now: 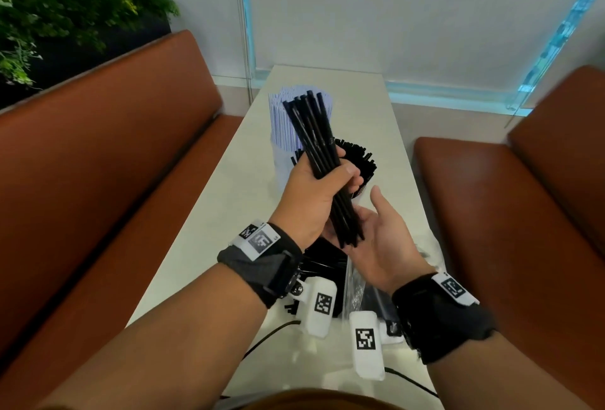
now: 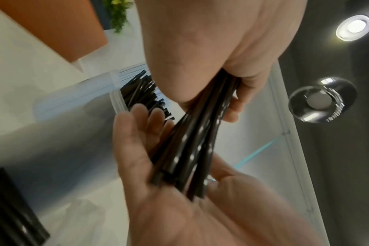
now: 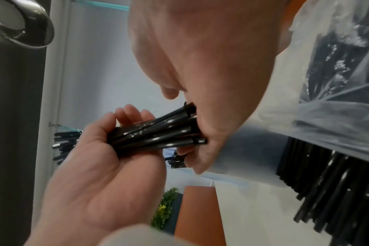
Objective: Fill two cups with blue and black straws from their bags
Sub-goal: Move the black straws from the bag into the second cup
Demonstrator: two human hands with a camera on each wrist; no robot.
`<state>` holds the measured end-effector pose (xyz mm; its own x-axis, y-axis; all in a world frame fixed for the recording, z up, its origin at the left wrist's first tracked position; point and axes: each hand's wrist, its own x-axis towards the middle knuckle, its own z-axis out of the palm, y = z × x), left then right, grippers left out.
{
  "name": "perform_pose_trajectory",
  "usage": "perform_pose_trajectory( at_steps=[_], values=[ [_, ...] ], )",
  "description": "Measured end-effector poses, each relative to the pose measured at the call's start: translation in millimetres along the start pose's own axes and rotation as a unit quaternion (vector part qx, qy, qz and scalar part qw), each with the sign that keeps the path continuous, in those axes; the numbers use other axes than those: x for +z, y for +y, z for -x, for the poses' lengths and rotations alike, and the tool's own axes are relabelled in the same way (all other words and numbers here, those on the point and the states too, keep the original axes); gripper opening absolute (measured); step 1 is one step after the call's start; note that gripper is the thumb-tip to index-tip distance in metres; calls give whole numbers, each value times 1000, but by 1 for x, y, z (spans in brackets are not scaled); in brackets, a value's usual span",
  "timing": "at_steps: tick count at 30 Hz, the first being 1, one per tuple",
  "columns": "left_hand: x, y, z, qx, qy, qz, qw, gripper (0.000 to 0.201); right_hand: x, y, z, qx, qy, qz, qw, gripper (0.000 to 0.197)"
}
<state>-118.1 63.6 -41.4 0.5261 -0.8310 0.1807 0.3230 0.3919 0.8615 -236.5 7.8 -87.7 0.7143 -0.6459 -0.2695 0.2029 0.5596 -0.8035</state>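
Note:
My left hand (image 1: 311, 190) grips a bundle of black straws (image 1: 319, 147) around its middle and holds it upright above the table. My right hand (image 1: 379, 232) lies open, palm up, under the bundle, and the straws' lower ends (image 3: 190, 131) touch that palm. Behind the hands stands a clear cup of blue-striped straws (image 1: 288, 121). To its right, a second cup holds black straws (image 1: 360, 160). Under my wrists lies a clear bag of black straws (image 3: 326, 183). The left wrist view shows the bundle (image 2: 192, 146) running from my left hand (image 2: 200, 50) down to the right palm (image 2: 169, 208).
A narrow white table (image 1: 229, 200) runs away from me between two brown benches (image 1: 114, 147) (image 1: 523, 213). A frosted glass wall closes its far end, and a green plant (image 1: 65, 0) stands at the back left. Crumpled clear plastic (image 1: 425, 246) lies at the near right.

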Motion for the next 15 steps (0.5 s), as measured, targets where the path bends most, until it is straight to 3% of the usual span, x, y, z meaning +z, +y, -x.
perform_pose_trajectory(
  at_steps=[2,4,6,9,12,15],
  values=[
    [-5,0,-2,-3,15,8,1000,25,-2,-1,0,-85,-18,182,980,46],
    [-7,-2,1,-11,13,-2,1000,21,1,0,2,-125,-77,361,921,46],
    [-9,-7,7,-25,5,-20,999,20,4,5,0,-137,-92,474,865,29],
    [-16,-5,11,-34,10,-12,999,24,4,12,-1,-149,-23,537,830,11],
    [-23,7,8,-26,20,13,999,32,3,17,-1,-151,-10,570,808,10],
    [-26,16,5,-12,13,-22,1000,15,3,15,-6,-134,-34,606,783,24]
  ],
)
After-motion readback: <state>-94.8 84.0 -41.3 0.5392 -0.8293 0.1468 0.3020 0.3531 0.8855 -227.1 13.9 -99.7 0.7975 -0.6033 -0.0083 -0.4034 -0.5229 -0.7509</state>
